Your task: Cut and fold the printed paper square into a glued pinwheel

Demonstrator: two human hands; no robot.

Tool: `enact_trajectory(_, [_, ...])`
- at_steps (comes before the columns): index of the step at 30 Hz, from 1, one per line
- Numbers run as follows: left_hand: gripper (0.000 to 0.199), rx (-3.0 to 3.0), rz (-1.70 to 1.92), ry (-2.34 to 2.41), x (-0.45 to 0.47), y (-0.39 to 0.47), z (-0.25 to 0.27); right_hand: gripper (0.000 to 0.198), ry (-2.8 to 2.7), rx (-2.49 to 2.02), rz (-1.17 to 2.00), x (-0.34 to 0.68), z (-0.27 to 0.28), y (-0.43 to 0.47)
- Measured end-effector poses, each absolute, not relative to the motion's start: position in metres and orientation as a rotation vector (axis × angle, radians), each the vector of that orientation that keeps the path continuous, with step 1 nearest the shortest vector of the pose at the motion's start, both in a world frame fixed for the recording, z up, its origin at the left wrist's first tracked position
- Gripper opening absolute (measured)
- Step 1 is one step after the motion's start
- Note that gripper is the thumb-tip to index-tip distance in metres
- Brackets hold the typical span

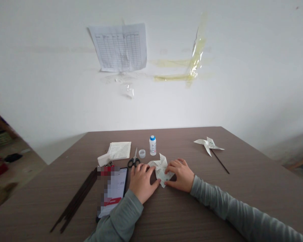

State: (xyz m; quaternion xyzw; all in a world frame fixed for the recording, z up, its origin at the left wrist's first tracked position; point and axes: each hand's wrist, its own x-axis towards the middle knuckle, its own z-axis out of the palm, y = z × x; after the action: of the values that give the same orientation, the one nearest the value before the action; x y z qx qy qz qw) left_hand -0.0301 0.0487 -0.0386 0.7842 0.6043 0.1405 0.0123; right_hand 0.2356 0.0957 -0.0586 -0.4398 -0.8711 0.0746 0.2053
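A folded paper pinwheel [161,170] made of printed white paper lies on the table between my two hands. My left hand [142,181] grips its left side, thumb at the lower edge and fingers at the upper left. On its right side my right hand [179,174] pinches the paper between thumb and fingers. Parts of the blades are hidden under my fingers. Just beyond my left hand are black-handled scissors [134,162] and a small clear cap [142,154]. A white glue bottle [153,146] with a blue top stands upright behind the pinwheel.
A finished pinwheel [208,145] on a dark stick lies at the right. To the left are a stack of paper squares [120,150], a small open box [105,161], a phone [116,191] and several dark sticks [77,198]. A wall with a taped sheet [121,48] rises behind the table.
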Motion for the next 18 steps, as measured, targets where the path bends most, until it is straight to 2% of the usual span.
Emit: enact_trajectory(18, [0.053, 2.433, 0.417, 1.896, -0.0259, 0.0482, -0.0360, 0.026, -2.394, -1.310, 0.268, 0.2329, -0.0504, 0.0926])
